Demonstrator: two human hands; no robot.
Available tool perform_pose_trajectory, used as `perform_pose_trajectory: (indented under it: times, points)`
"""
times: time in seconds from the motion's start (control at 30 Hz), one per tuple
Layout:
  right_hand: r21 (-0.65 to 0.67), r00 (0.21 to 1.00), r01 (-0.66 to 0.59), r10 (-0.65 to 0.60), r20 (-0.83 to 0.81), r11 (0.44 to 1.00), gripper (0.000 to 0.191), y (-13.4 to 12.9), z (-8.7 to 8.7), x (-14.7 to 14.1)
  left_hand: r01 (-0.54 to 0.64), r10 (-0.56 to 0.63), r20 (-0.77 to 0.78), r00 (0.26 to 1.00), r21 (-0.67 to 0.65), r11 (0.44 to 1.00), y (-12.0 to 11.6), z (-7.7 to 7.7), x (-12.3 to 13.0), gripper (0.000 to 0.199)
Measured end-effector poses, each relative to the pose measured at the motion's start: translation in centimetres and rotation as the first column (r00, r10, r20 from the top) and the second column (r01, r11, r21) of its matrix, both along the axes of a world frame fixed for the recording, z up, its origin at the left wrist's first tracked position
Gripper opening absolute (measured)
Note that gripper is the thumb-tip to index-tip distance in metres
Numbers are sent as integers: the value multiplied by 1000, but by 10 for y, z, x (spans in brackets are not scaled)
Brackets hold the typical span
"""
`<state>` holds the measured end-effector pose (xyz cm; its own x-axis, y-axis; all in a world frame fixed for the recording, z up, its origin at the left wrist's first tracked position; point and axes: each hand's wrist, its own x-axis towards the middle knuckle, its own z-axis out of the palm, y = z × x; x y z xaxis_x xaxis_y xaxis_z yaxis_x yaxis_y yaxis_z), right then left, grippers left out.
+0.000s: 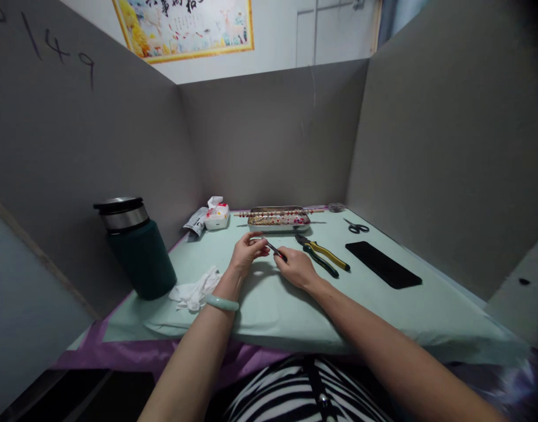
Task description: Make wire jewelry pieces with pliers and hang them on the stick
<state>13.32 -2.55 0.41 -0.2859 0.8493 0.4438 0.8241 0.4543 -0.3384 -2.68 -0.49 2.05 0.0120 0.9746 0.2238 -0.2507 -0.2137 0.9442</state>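
Note:
My right hand point(296, 268) is closed around a slim, pliers-like metal tool point(274, 249) with a dark and red grip. The tool points up and left toward my left hand point(247, 252). There the thumb and fingertips pinch together at the tool's tip; what they hold is too small to make out. A pale green bangle point(222, 303) circles my left wrist. Just beyond both hands lies a metal tray point(278, 228) of small gold, red and pink beads. Beaded sticks point(280, 214) rest across its top. To the right of my right hand are larger pliers point(324, 255) with yellow and green handles.
A dark green bottle point(141, 258) stands at left, near a crumpled white tissue point(196, 288). Behind are a silver packet point(196, 221) and a white tissue pack point(217, 215). On the right lie scissors point(357, 227) and a black phone point(383, 265). Grey panels point(273, 140) enclose the table.

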Motion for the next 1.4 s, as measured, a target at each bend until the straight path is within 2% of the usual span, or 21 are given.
perform_pose_trajectory:
  times: [0.33, 0.53, 0.83, 1.13, 1.3, 1.4]
  points:
    - [-40, 997, 53, -55, -50, 998, 29, 3, 0, 2, 74, -68, 84, 994, -66, 995, 1, -1, 2, 29]
    - [-25, 996, 52, -53, -66, 998, 29, 3, 1, 3, 39, -30, 93, 995, -87, 995, 3, -1, -1, 19]
    - [27, 997, 75, -75, 5, 997, 26, 2, 1, 3, 39, -38, 30, 999, -33, 999, 2, -2, -2, 28]
    - [59, 985, 137, -142, 101, 989, 24, -1, 0, 2, -104, 109, -153, 982, 41, 994, 0, 1, 1, 25]
    - [67, 978, 153, -161, 135, 986, 24, -2, 1, 2, -193, 243, -349, 905, 172, 966, 6, -3, 0, 18]
    - [85, 973, 159, -171, 153, 984, 24, -1, 0, 2, -219, 290, -417, 861, 211, 953, 7, -5, -1, 16]
